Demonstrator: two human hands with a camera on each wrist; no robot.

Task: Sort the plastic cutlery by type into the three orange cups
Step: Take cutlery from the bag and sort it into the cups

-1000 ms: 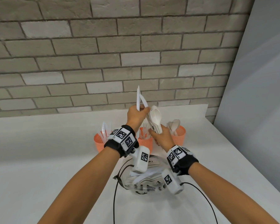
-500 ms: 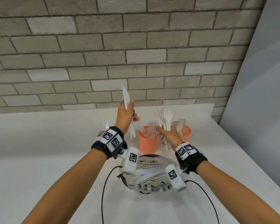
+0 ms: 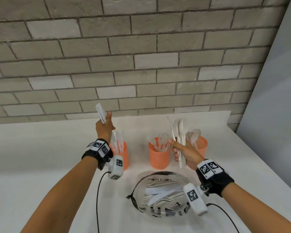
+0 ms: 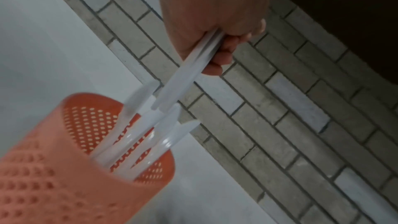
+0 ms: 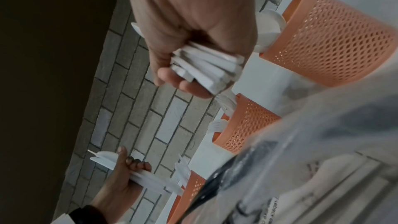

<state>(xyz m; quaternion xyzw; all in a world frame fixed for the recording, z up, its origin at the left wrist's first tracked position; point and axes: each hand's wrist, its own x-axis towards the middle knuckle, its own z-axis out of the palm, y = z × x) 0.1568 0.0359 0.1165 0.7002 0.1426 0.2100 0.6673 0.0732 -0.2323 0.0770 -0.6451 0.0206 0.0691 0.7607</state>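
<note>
Holding two knives (image 4: pixel 186 72) above the left cup (image 4: pixel 71 173), blades pointing down toward its opening.
Left hand (image 3: pixel 104 128) fingers pinch the handles; right hand (image 3: pixel 185 151) grips a cutlery bundle (image 3: pixel 179 140) near the middle cup (image 3: pixel 160 157).

Three orange perforated cups in a row near tabletop's back edge: left cup (image 3: pixel 123 153) w/ white knives (image 4: pixel 150 135), middle cup (image 3: pixel 159 158) w/ forks (image 3: pixel 163 140), right cup (image 3: pixel 202 143) w/ spoons (image 3: pixel 194 135). Knife pair (image 3: pixel 101 113) held above left cup; mixed cutlery bundle (image 3: pixel 179 138) upright btw. middle & right cups.
</note>
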